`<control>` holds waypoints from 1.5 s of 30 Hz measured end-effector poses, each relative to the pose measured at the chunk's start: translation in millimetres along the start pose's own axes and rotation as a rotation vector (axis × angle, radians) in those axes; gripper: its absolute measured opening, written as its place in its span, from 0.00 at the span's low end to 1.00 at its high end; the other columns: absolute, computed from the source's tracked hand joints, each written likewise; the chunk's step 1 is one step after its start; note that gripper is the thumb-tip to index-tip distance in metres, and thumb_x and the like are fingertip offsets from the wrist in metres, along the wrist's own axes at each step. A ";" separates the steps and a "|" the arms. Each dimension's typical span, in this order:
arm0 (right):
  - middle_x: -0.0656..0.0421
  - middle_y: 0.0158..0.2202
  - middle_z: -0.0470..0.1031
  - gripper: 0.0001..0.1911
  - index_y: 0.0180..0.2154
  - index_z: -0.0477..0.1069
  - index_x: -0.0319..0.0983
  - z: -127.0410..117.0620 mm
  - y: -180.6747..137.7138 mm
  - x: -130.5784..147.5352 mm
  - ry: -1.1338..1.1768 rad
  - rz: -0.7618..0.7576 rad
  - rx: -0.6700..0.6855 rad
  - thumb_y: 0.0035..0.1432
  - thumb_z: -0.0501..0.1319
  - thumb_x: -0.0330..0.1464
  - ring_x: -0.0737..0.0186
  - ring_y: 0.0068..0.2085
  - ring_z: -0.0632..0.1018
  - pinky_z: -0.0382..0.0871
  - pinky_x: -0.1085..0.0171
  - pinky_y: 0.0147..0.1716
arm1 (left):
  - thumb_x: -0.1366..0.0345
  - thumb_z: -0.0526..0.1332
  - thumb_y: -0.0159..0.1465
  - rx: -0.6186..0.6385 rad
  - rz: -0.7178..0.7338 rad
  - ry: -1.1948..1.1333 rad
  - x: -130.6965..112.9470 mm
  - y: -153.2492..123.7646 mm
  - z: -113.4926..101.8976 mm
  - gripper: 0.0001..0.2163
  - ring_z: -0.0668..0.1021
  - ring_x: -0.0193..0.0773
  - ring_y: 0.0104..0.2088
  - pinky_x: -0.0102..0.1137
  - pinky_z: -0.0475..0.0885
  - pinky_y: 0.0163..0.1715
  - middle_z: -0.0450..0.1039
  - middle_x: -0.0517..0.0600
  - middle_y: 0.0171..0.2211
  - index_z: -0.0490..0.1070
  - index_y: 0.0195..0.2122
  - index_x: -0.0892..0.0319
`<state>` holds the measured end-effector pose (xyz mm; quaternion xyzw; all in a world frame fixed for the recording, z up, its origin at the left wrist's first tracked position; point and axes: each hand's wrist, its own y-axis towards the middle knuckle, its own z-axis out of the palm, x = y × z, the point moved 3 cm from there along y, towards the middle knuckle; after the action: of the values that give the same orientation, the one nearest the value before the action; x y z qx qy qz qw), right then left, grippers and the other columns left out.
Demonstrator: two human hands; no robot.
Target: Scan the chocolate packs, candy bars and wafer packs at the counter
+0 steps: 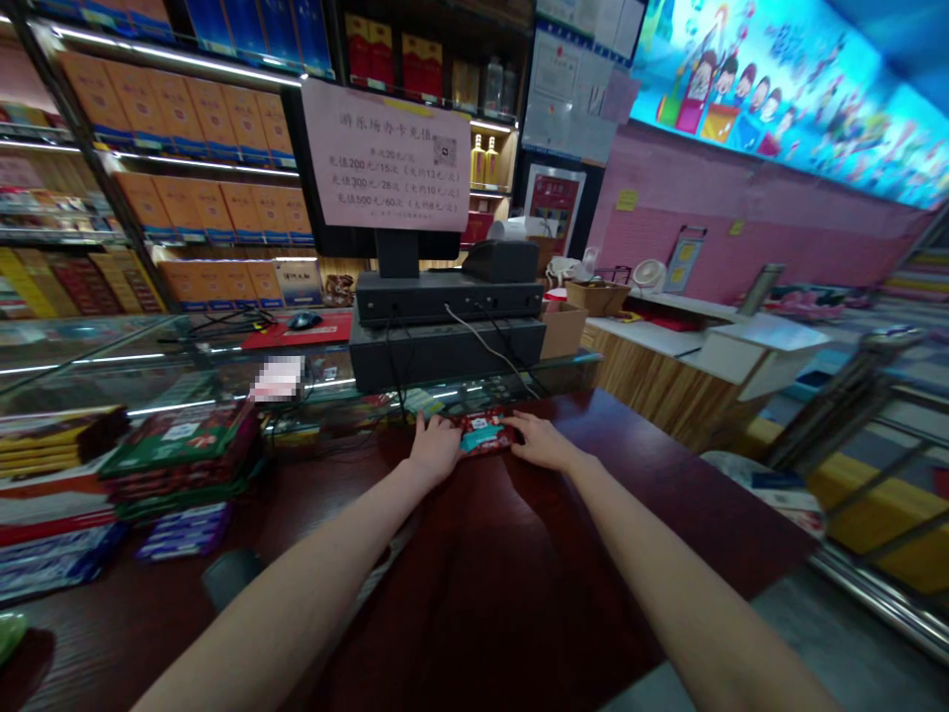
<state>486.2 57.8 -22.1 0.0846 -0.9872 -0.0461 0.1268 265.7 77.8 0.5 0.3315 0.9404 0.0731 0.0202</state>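
Note:
A small red packet with a teal label lies on the dark wooden counter, close to the glass display case. My left hand grips its left end with fingers curled over the far edge. My right hand rests on its right end, fingers laid along the packet. Both arms are stretched far forward.
A black cash register with a paper price sign stands just behind the packet, cables trailing down. Stacks of flat packaged goods sit at the left. Shelves of orange cartons fill the back wall. A white-topped wooden counter is at right.

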 end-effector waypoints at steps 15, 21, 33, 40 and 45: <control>0.48 0.68 0.63 0.33 0.66 0.64 0.44 9.4 6.7 23.3 0.054 0.054 0.018 0.59 0.60 0.32 0.47 0.68 0.65 0.60 0.47 0.65 | 0.60 0.57 0.69 0.075 -0.083 0.016 14.6 -10.8 -1.5 0.18 0.69 0.56 0.62 0.59 0.50 0.66 0.75 0.59 0.56 0.72 0.57 0.57; 0.51 0.67 0.65 0.35 0.67 0.61 0.45 13.8 4.9 21.7 0.075 0.056 0.021 0.58 0.60 0.32 0.48 0.69 0.64 0.58 0.46 0.65 | 0.58 0.56 0.70 0.082 -0.103 0.005 17.6 -13.9 0.9 0.20 0.69 0.56 0.62 0.60 0.50 0.66 0.74 0.59 0.57 0.70 0.60 0.56; 0.50 0.70 0.59 0.36 0.68 0.60 0.41 4.9 -10.8 23.2 0.038 0.013 -0.036 0.57 0.60 0.32 0.47 0.71 0.59 0.55 0.46 0.67 | 0.58 0.57 0.69 0.049 -0.069 0.001 23.3 -31.7 -17.9 0.20 0.69 0.54 0.62 0.58 0.52 0.65 0.72 0.58 0.59 0.69 0.60 0.55; 0.49 0.67 0.65 0.34 0.67 0.61 0.41 -3.5 -21.4 49.3 0.015 -0.008 -0.060 0.59 0.59 0.32 0.47 0.70 0.61 0.57 0.46 0.65 | 0.58 0.60 0.67 0.023 -0.068 0.005 36.5 -54.7 -37.3 0.20 0.69 0.54 0.62 0.57 0.55 0.65 0.72 0.56 0.59 0.69 0.60 0.53; 0.50 0.66 0.67 0.32 0.66 0.63 0.40 -3.2 -21.0 73.0 0.016 -0.038 -0.108 0.60 0.57 0.31 0.49 0.69 0.63 0.57 0.48 0.65 | 0.59 0.59 0.67 -0.006 -0.071 0.009 51.6 -77.3 -49.6 0.18 0.69 0.53 0.61 0.56 0.55 0.65 0.73 0.55 0.59 0.72 0.58 0.53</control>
<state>420.7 23.9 -3.7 0.0969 -0.9804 -0.1013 0.1382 173.2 44.5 38.5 0.2976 0.9514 0.0768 0.0198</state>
